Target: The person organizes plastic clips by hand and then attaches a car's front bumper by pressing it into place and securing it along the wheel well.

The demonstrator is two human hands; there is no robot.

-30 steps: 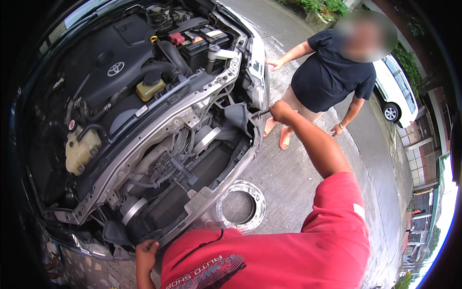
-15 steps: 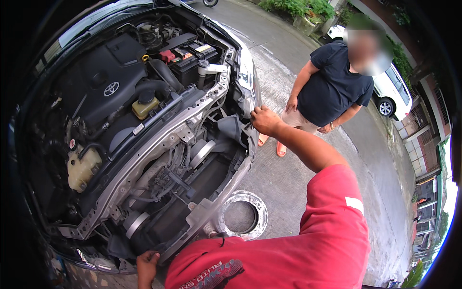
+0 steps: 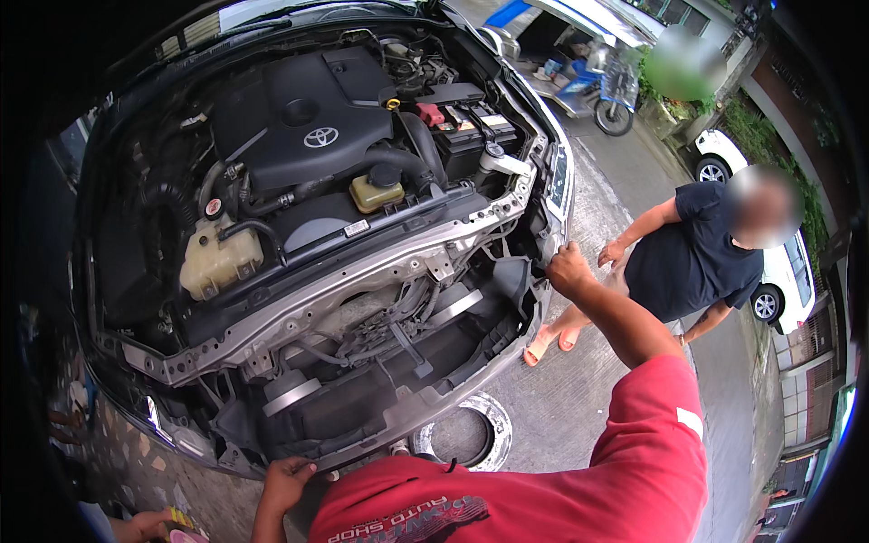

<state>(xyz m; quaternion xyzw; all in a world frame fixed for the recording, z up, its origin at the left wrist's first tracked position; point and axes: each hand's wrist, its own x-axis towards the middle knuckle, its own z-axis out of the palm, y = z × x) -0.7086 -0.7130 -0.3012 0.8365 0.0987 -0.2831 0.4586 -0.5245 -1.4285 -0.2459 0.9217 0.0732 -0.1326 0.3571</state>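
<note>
The front bumper cover point(image 3: 409, 418), grey with a dark inner side, stands out from the front of the car point(image 3: 272, 342), whose hood is up. My right hand point(image 3: 570, 270) is closed on its far right end, beside the headlight. My left hand point(image 3: 288, 478) is curled on its near left edge, with the thumb on top. Behind the cover, two silver round-edged parts point(image 3: 455, 308) and loose-looking wiring show below the metal crossmember. The undersides of my fingers are hidden.
A pale tyre point(image 3: 501, 434) lies on the concrete beyond the cover. A person in a dark shirt point(image 3: 692, 262) stands to the right. A blue motor tricycle point(image 3: 588, 86) and a white car point(image 3: 786, 290) are farther off. Another person's hand point(image 3: 149, 522) shows at lower left.
The view has swung, so the car sits farther right and the tricycle has come into sight. Both my hands keep their hold. The person in the dark shirt has shifted stance.
</note>
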